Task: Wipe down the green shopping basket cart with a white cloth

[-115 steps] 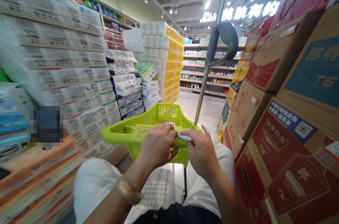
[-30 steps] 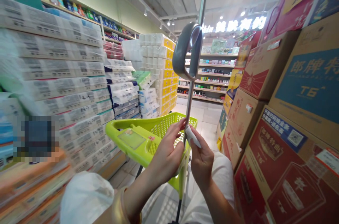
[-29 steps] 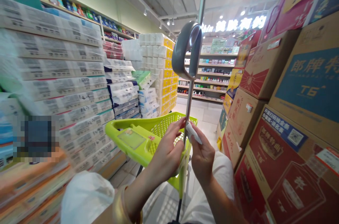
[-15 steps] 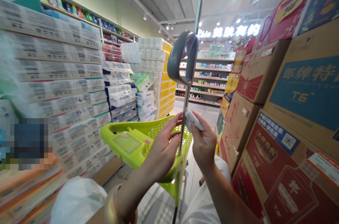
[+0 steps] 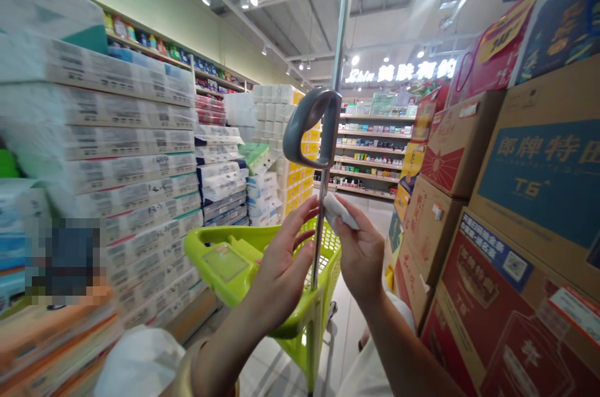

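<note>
- Metal pole [image 5: 344,28]: slim, bright and smooth, standing in a green post at the near corner of the trolley and leaning a little to the right toward its upper end, which runs out of view near the ceiling lights.
- Grey handle [image 5: 291,137]: a thick, rounded loop with a glossy surface, fixed to the pole above both hands; its hollow middle faces the onlooker at an angle.
- Green trolley [image 5: 199,244]: lime plastic, with perforated basket walls and a flat panel near its handlebar; it stands before the person, on pale floor tiles.
- White cloth [image 5: 340,212]: small and folded into a soft wad, lying along the right side of the pole, just below the grey handle.
- Right hand [image 5: 360,247]: fingers bent and closed, pinching the cloth between thumb and fingers, with its edge against the pole.
- Left hand [image 5: 284,259]: fingers lightly curved, the thumb parted from them by a clear gap; the tips come up to the pole's left side, though I cannot tell whether they touch it.
- Surroundings: wrapped paper packs [image 5: 135,134] stacked at left, printed cartons [image 5: 539,178] piled at right, filled shelves [image 5: 370,147] behind.
</note>
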Demonstrator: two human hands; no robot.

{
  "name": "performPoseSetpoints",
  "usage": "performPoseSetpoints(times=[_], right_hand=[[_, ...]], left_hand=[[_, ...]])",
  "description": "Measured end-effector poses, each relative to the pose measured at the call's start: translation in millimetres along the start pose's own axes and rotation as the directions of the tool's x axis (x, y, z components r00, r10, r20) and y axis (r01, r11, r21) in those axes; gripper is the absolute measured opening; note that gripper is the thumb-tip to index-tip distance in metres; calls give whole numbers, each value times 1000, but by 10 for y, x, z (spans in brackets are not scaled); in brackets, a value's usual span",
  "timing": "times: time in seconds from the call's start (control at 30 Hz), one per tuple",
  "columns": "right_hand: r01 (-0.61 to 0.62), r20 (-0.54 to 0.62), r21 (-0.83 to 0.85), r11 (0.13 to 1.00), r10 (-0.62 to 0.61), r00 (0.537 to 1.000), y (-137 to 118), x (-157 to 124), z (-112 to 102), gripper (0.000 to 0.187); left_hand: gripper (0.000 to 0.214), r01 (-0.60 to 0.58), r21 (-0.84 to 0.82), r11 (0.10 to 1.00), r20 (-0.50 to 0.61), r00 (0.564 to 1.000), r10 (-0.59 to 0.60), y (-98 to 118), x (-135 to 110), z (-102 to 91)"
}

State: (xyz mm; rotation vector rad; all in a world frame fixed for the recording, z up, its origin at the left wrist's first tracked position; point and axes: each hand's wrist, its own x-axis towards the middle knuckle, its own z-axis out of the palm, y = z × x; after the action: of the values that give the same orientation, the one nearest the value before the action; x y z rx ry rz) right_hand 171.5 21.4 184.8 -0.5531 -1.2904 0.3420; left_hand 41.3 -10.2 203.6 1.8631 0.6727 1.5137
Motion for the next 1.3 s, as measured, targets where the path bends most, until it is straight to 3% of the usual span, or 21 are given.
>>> performPoseSetpoints(times=[0.07, 0.17, 0.3, 0.43, 0.53, 0.77, 0.97, 1.1, 1.17, 1.3], right_hand=[[-20, 15, 7, 1000, 20, 1000, 31, -38, 8, 28], [-140, 22, 71, 988, 139, 990, 245, -359, -17, 29], [-290, 60, 108, 951, 285, 957, 484, -722, -67, 27], [-331, 51, 186, 925, 327, 944, 451, -519, -43, 27], [-383, 115, 268, 884, 366, 924, 452, -343, 2, 30], [-610, 184, 364, 704, 588, 788, 582, -453, 138, 22], [-595, 220, 462, 657, 565, 795, 474, -217, 294, 21], [-748, 394, 350, 564, 636, 664, 534, -241, 378, 16], [-778, 465, 326, 537, 626, 626, 522, -219, 447, 15], [-749, 529, 404, 525, 534, 659, 429, -107, 597, 14]], left_hand=[[53, 3, -32, 999, -17, 1000, -3, -54, -29, 4], [52, 40, -79, 996, -52, 998, -44, -214, -111, 3], [49, 141, -11, 990, -87, 986, -142, -467, -269, -4], [49, 174, 156, 972, -124, 980, -155, -573, -393, -31], [52, 141, 251, 958, -141, 984, -108, -570, -429, -68], [51, 73, 298, 952, -128, 991, -36, -563, -460, -187], [53, 98, 264, 959, -143, 988, -62, -559, -496, -326], [55, 36, 396, 918, -145, 989, 24, -566, -497, -446], [58, 32, 419, 908, -128, 991, 24, -570, -497, -506], [58, 122, 254, 960, -101, 990, -99, -576, -531, -620]])
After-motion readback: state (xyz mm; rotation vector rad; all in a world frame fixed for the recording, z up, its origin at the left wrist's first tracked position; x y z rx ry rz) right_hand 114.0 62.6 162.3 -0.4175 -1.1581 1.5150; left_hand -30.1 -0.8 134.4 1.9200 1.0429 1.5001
